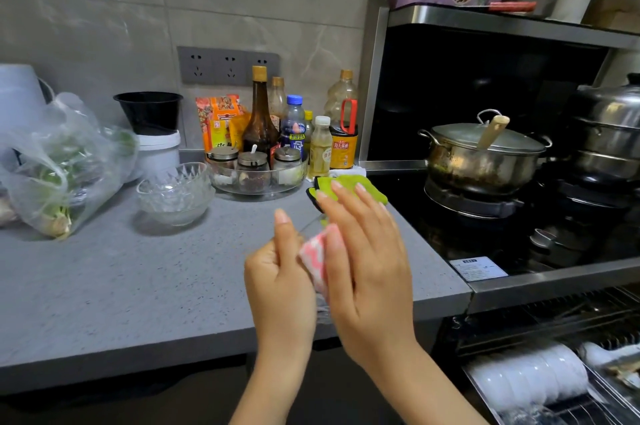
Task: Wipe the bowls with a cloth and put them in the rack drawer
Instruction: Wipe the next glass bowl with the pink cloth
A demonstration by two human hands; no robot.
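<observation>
1. The left hand (280,272) is raised over the front edge of the grey desk (138,286). Its fingers are curled and its thumb points up, gripping a clear glass bowl (322,306) that is hard to make out between the two hands.
2. The right hand (367,272) lies flat. Its fingers are straight and slightly spread, pressing a pink cloth (313,254) against the bowl.
3. More glass, the stacked bowls (175,192), sits on the desk to the left, near a clear round tray of spice jars (258,175) and just beside a plastic bag of greens (59,164).
4. A green cloth (349,185) lies on the desk behind the hands, next to the stove.
5. A lidded steel pot (485,154) stands on the stove's near burner.
6. Below the stove at lower right the rack drawer (519,404) is pulled out, with white bowls (530,376) standing on edge in it.
</observation>
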